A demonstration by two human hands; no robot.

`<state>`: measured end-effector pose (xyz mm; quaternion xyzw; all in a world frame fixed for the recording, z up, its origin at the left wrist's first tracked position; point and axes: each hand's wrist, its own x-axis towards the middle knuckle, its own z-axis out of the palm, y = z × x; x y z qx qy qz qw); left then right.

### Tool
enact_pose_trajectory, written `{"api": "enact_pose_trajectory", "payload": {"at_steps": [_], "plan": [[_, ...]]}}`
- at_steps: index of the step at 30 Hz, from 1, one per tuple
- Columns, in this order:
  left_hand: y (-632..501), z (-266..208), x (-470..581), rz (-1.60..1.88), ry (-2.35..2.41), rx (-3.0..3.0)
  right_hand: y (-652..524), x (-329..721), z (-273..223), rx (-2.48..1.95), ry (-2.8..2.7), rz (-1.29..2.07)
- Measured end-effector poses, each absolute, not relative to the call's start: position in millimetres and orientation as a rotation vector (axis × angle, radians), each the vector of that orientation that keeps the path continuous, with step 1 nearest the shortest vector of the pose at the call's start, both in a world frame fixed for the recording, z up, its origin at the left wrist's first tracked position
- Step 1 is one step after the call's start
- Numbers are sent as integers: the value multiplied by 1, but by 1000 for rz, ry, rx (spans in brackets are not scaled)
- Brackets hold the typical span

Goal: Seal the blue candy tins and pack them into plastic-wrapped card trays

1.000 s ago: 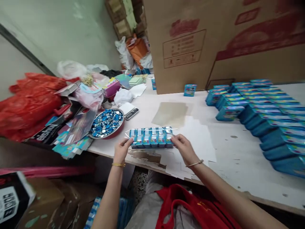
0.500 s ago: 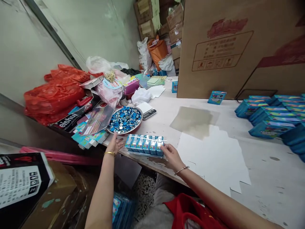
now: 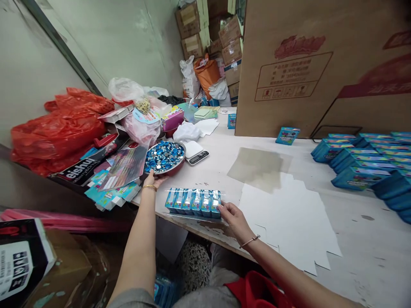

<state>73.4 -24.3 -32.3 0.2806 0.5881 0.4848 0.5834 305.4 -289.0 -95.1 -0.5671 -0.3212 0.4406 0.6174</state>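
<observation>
My left hand (image 3: 153,180) grips the near edge of a round metal bowl (image 3: 176,171), thumb on the rim and fingers beneath. Blue and silver disc-shaped pieces (image 3: 164,155) fill it, and its reddish outer side shows. Close by, on the table's front edge, lies a row of small blue boxes (image 3: 192,202) in clear plastic film that sticks out at the ends. My right hand (image 3: 233,216) is closed at the right end of this row, fingertips on the last box.
A digital scale (image 3: 198,158) stands right of the bowl. Plastic bags (image 3: 61,128) and flattened blue cartons (image 3: 109,192) crowd the left. White sheets (image 3: 289,218) lie at right, with rows of blue boxes (image 3: 359,177) beyond. A large cardboard box (image 3: 289,115) stands behind.
My left hand has gone from open beside the boxed row to gripping the bowl's rim; the bowl now looks slightly raised. My right hand has stayed at the row's right end.
</observation>
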Motion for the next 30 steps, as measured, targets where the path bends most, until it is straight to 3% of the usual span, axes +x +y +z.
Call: {"api": "enact_pose_trajectory", "payload": {"at_steps": [5,11,16,24,30], "plan": [[-56,-29,61,1060,1529,857,-288,306,-93,-1282,-688,1046],[-129,-29,47,600,1590,1391,-283,311,-88,-1254,-611,1173],[-124,-20,66,785,1454,1374,-276,317,-77,-1191,-504,1225],[-55,2,102,973,1345,1411,-220,327,-69,-1204,-659,1039],[-35,4,119,730,1727,1826,-208,384,-60,-1460,-971,793]]}}
